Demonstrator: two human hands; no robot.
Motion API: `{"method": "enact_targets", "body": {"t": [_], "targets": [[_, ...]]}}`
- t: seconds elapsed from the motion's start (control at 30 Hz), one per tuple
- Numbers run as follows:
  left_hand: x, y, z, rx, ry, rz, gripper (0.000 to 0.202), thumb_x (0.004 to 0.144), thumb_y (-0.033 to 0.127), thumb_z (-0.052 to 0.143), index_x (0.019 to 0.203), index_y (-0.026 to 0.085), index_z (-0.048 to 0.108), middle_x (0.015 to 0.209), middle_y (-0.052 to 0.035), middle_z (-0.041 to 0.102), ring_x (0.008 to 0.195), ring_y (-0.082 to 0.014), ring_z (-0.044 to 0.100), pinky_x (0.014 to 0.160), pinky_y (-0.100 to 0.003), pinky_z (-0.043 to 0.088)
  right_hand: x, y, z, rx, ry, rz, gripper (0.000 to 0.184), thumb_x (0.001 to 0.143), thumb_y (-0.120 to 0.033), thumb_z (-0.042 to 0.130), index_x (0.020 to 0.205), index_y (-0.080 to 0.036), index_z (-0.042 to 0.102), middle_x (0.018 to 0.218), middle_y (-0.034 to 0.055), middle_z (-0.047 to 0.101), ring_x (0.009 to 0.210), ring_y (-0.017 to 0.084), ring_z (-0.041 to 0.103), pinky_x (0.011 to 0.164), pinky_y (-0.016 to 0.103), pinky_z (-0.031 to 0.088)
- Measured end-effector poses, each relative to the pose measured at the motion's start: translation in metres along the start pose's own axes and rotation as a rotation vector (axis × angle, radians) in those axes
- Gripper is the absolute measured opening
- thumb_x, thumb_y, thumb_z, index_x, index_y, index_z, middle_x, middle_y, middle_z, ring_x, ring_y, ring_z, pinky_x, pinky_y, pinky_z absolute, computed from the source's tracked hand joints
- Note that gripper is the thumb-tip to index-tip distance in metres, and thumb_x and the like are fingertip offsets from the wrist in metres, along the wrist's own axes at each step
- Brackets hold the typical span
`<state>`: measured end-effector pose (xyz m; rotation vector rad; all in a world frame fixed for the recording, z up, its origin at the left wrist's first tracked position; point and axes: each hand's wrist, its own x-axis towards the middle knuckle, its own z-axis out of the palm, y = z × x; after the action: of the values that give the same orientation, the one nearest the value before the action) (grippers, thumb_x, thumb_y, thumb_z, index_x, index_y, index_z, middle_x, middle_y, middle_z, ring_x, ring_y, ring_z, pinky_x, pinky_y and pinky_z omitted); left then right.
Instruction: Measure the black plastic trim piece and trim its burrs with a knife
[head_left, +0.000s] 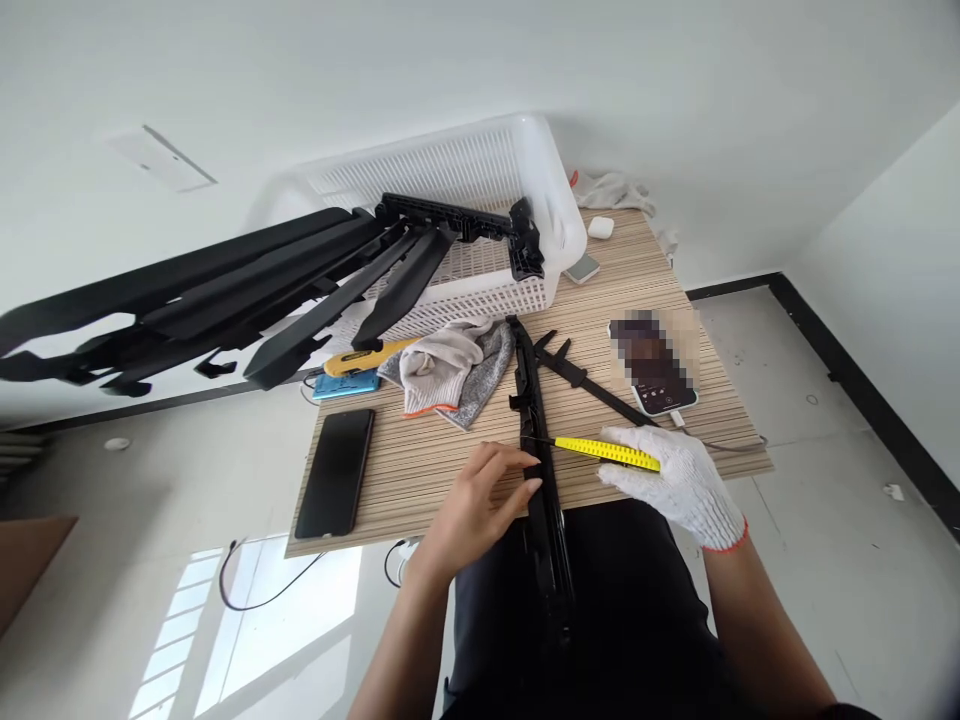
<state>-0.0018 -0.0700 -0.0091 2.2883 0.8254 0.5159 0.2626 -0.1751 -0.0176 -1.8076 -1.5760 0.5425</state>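
Observation:
My bare left hand (480,500) grips a long black plastic part (534,400) that lies along the small striped wooden table (420,470) and hangs over its near edge onto my lap. My right hand (679,480), in a white knit glove, holds a yellow utility knife (607,451). Its blade tip touches the black part just above my left fingers. A second, thinner black plastic part (581,377) lies beside it to the right.
A white plastic basket (559,225) at the table's back holds several long black parts (300,290) sticking out left. Gloves (450,370), another yellow knife (360,358), a black phone (335,472), a charging phone (656,365) and an earbud case (600,227) lie around.

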Motion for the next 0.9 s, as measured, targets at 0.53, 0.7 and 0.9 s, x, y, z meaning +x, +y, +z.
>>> {"method": "enact_targets", "body": {"t": [0.53, 0.7, 0.9], "targets": [[-0.008, -0.016, 0.012, 0.125, 0.100, 0.155, 0.020, 0.099, 0.022, 0.065, 0.118, 0.025, 0.071, 0.100, -0.0032, 0.072, 0.093, -0.0171, 0.066, 0.083, -0.032, 0.057, -0.003, -0.002, -0.004, 0.059, -0.010, -0.003, 0.040, 0.084, -0.045, 0.078, 0.119, -0.025, 0.077, 0.107, 0.0039, 0.081, 0.090, 0.022, 0.078, 0.087, 0.037, 0.064], [-0.008, -0.013, 0.009, 0.143, 0.100, 0.131, 0.018, 0.099, 0.024, 0.065, 0.116, 0.024, 0.071, 0.098, -0.0038, 0.076, 0.092, -0.0183, 0.069, 0.083, -0.034, 0.059, 0.000, -0.005, -0.007, 0.026, 0.069, 0.065, 0.039, 0.086, -0.049, 0.075, 0.117, -0.025, 0.078, 0.102, 0.0048, 0.081, 0.084, 0.023, 0.078, 0.081, 0.038, 0.065], [-0.010, -0.015, 0.008, 0.234, 0.050, 0.170, 0.031, 0.101, 0.021, 0.059, 0.131, 0.027, 0.067, 0.102, -0.0047, 0.073, 0.093, -0.0186, 0.066, 0.085, -0.035, 0.058, 0.001, -0.006, -0.009, 0.024, 0.042, 0.078, 0.039, 0.086, -0.049, 0.075, 0.116, -0.026, 0.078, 0.105, 0.0050, 0.081, 0.088, 0.025, 0.078, 0.085, 0.040, 0.064]]}}
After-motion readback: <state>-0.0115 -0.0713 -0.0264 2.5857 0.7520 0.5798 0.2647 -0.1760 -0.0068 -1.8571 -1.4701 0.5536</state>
